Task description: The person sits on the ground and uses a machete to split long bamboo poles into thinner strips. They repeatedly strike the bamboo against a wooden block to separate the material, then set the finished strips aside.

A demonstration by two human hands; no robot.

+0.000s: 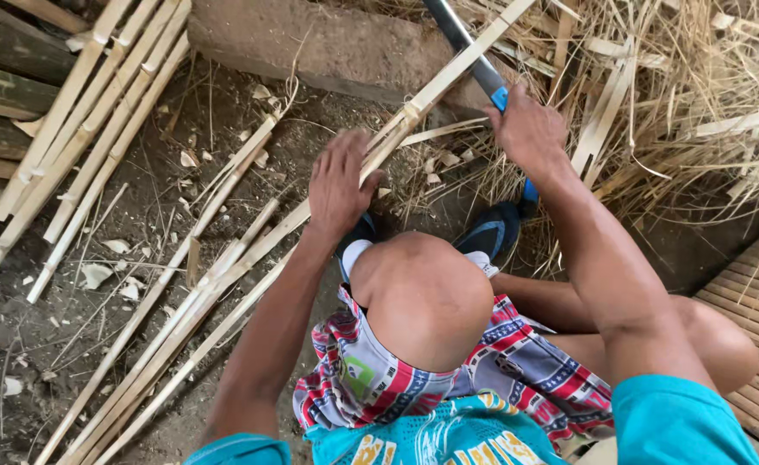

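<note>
left hand [338, 185] pressed flat, fingers spread, on a long pale bamboo strip [448, 77] running near-left to far-right | right hand [530, 133] fisted round a dark blade's [457, 34] blue handle | more split strips [95, 95] far left | dry shavings [698, 95] far right, dirt floor [35, 344]
</note>
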